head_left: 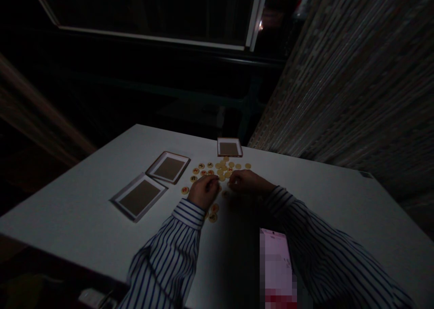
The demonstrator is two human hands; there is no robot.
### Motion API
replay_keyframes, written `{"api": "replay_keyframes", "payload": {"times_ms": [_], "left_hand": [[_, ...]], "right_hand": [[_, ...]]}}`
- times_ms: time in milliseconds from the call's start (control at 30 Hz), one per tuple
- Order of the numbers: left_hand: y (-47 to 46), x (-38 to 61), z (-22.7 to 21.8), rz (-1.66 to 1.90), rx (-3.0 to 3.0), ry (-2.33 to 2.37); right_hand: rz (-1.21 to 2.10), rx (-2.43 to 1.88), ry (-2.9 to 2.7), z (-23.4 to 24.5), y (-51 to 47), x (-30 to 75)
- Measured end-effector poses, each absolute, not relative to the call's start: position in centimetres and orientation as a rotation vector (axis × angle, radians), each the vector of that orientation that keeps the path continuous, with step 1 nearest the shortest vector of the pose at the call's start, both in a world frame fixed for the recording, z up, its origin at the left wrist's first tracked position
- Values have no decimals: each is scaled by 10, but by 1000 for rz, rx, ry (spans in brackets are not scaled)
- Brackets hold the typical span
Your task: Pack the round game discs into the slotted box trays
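Several round yellow game pieces with dark or red marks lie scattered on a white table. My left hand rests among them with its fingers curled down onto the pieces. My right hand lies just to the right of it, fingers bent and pinched toward the pile. What either hand holds is too dark to make out. Both arms wear blue-and-white striped sleeves.
Two shallow box halves with brown insides lie open at the left of the pieces. A smaller box sits behind the pile. A brick wall stands at the right, a dark window frame behind. The room is very dim.
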State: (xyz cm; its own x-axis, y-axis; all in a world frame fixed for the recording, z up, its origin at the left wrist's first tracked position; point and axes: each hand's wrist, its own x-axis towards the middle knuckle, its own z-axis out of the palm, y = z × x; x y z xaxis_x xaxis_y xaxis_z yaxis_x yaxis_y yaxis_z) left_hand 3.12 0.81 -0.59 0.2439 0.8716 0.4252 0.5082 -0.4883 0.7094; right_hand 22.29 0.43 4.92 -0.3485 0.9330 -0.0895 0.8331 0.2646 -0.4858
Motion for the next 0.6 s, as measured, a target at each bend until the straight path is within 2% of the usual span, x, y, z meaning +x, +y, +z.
{"api": "replay_keyframes", "payload": {"times_ms": [133, 233, 400, 600], "left_hand": [[6, 33, -6, 1123, 2149, 1179], [5, 36, -5, 1110, 2157, 1127], [2, 38, -3, 1123, 2167, 1126], [1, 37, 2, 1138, 2220, 1079]], "right_hand": [[1140, -1480, -1915, 55, 5, 223], [1329, -1392, -1767, 58, 5, 222], [1461, -1322, -1614, 51, 5, 219], [1472, -1334, -1639, 52, 3, 216]]}}
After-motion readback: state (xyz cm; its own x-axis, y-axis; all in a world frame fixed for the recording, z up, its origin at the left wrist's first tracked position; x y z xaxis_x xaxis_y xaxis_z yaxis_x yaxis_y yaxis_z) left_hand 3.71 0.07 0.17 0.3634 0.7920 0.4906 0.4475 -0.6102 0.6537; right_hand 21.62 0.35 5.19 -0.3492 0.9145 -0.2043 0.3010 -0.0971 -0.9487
